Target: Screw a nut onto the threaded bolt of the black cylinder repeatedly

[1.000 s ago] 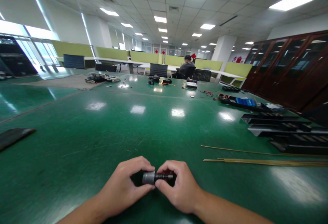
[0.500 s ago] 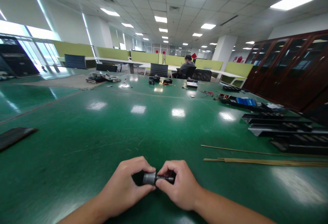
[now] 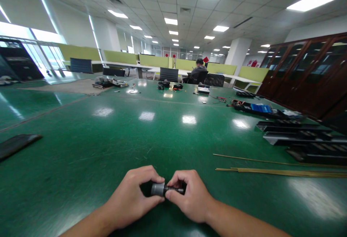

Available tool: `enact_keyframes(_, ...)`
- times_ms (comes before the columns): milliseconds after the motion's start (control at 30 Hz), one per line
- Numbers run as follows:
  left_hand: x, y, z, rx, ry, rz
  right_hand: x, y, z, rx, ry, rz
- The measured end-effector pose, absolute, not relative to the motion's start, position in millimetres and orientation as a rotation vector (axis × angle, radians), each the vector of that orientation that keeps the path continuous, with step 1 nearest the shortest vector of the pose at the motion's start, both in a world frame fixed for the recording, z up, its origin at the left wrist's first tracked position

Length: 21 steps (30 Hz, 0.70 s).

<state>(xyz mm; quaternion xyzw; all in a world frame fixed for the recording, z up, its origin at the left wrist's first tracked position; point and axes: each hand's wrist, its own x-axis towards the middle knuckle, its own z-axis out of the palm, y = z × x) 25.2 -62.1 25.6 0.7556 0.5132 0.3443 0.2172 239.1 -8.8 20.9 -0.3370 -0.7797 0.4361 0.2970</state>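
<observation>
pinching the grey cylinder between thumb and fingers, the left hand is probably steadying it, while the right hand is pinching the dark shaft just beside this grip, maybe for keeping both aligned

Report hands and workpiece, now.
Left hand gripping grey cylinder. Right hand pinching its dark shaft. Thin rods lie off right, clear of both.

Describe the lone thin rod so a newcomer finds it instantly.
On the green table, find the bundle of yellowish rods right of the right hand. The lone rod lies beyond it, separated from the others by a strip of bare green.
</observation>
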Motion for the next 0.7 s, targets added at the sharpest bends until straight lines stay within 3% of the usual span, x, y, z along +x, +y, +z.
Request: enact_keyframes(700, 22.3, -61.8, 29.1, 2.126, 1.387, 0.993, 238.4, -8.4, 23.7, -0.915, -2.045, 1.176)
